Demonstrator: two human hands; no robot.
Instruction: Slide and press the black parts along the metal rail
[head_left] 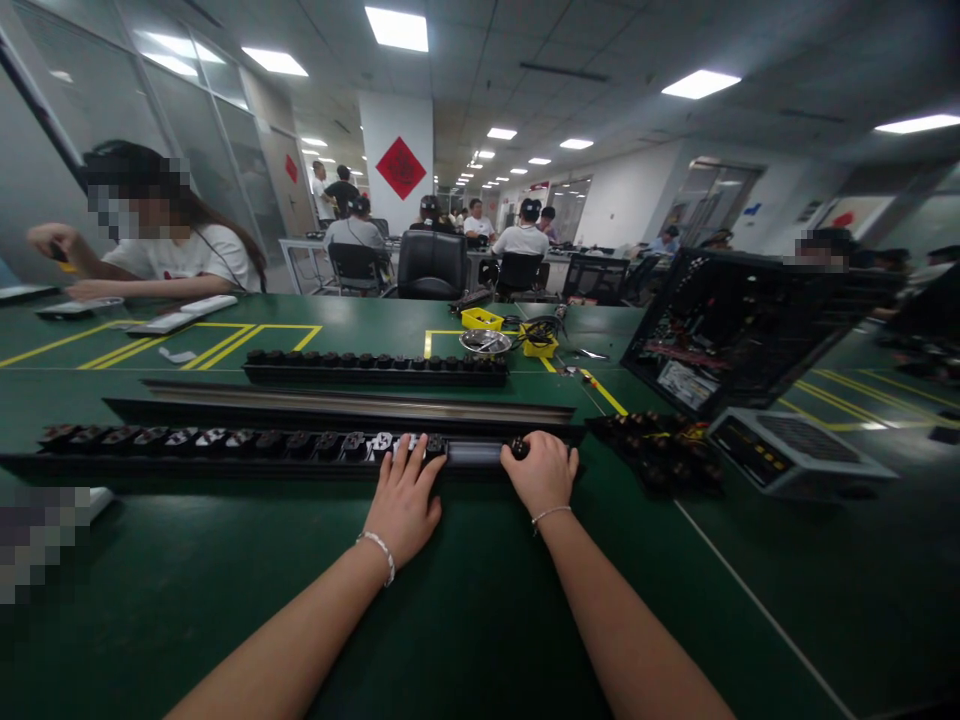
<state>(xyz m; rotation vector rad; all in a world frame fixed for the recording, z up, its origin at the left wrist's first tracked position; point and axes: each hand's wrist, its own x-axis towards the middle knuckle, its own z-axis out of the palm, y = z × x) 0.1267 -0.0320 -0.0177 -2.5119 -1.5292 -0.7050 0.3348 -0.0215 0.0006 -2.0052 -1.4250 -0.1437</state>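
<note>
A long black rail (pixel 480 456) lies across the bench, with a row of small black modules (pixel 274 443) filling its left and middle length. My left hand (pixel 403 505) rests on the last modules of the row, fingers stretched out and slightly apart. Near the rail's right end, my right hand (pixel 544 470) is closed around a small black module (pixel 519 448), which shows partly at the fingertips. Between the two hands a stretch of the rail's smooth channel is exposed. Behind it lies another long black rail (pixel 337 405) with a bare channel.
Farther back stands another filled module strip (pixel 375 368). A metal bowl (pixel 484 343) and a yellow tray (pixel 481 319) sit beyond it. To the right are loose black parts (pixel 660 450), a power supply (pixel 799 452) and an open computer case (pixel 739 330). A person (pixel 172 235) sits at left.
</note>
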